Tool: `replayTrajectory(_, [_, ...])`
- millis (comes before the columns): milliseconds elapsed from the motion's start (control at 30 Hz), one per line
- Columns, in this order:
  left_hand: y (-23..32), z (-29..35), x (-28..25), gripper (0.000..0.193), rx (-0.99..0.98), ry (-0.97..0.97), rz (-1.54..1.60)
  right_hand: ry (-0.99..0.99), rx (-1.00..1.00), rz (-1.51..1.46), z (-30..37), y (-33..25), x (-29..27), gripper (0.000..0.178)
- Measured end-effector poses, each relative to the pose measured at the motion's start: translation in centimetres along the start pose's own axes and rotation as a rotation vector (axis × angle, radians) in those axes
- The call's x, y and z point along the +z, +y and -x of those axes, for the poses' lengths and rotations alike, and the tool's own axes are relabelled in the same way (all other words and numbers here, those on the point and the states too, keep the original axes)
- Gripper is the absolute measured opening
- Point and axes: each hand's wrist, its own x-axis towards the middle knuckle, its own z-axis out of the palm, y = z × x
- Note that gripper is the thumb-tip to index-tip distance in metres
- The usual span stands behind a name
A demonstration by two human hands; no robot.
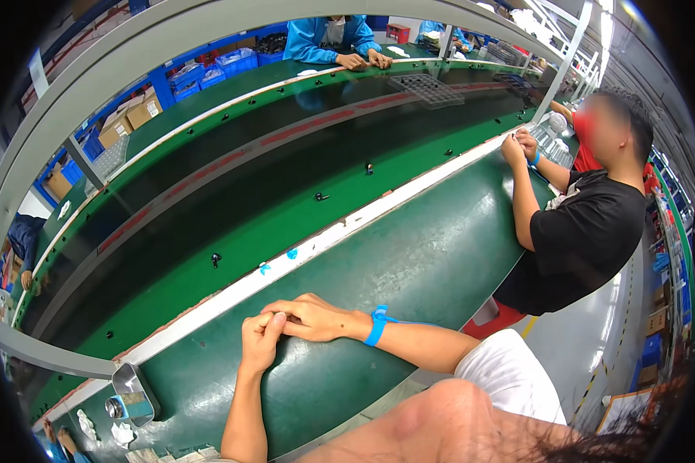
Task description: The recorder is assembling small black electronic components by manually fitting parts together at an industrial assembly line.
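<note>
Here's the long green belt (270,235), running beside the green desk (417,255), with a white rail (338,234) along the desk's far edge. Toward the desk's left end sits a metal tray (131,378). Over the desk, nearer its far edge, the right hand (313,319) and left hand (261,341) are clasped, fingers folded closed; whether anything hides inside, I can't tell. The nearest black part (215,260) lies on the belt beyond the rail, clear of both hands. The danger, I'd say: a running belt could carry it past resting hands, or a hurried reach could knock it. Its long axis seems to slant across the belt; which end is front, too small to call.
</note>
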Motion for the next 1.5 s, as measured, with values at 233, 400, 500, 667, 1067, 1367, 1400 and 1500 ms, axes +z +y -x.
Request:
replayTrajectory(233, [0.0, -0.2, -0.1, 0.042, 0.002, -0.017, -0.018, -0.007, 0.018, -0.025, 0.0, -0.5, -0.3, 0.031])
replayTrajectory(400, [0.2, -0.2, 0.3, 0.047, -0.017, 0.034, 0.037, 0.008, 0.001, -0.01, 0.0, -0.3, -0.1, 0.031])
replayTrajectory(500, [0.1, -0.1, 0.3, 0.048, -0.024, 0.029, 0.032, 0.005, -0.003, 0.001, 0.0, -0.3, -0.2, 0.031])
replayTrajectory(667, [-0.4, -0.1, 0.1, 0.05, -0.031, 0.034, 0.027, -0.001, -0.005, 0.007, -0.1, 0.0, -0.2, 0.032])
replayTrajectory(1067, [-0.2, 0.0, -0.3, 0.048, -0.06, 0.035, 0.066, -0.025, 0.031, -0.008, -0.2, -0.3, -0.4, 0.033])
replayTrajectory(1367, [0.4, -0.3, 0.1, 0.048, -0.096, 0.032, 0.068, 0.013, -0.001, -0.023, -0.2, 0.5, -0.5, 0.037])
replayTrajectory(1400, [0.4, -0.3, 0.1, 0.048, -0.101, 0.028, 0.07, 0.02, -0.004, -0.035, -0.3, 0.4, -0.5, 0.038])
replayTrajectory(1500, [0.4, -0.5, 0.0, 0.046, -0.075, 0.007, 0.016, 0.021, 0.004, -0.043, -0.2, 0.2, -0.8, 0.04])
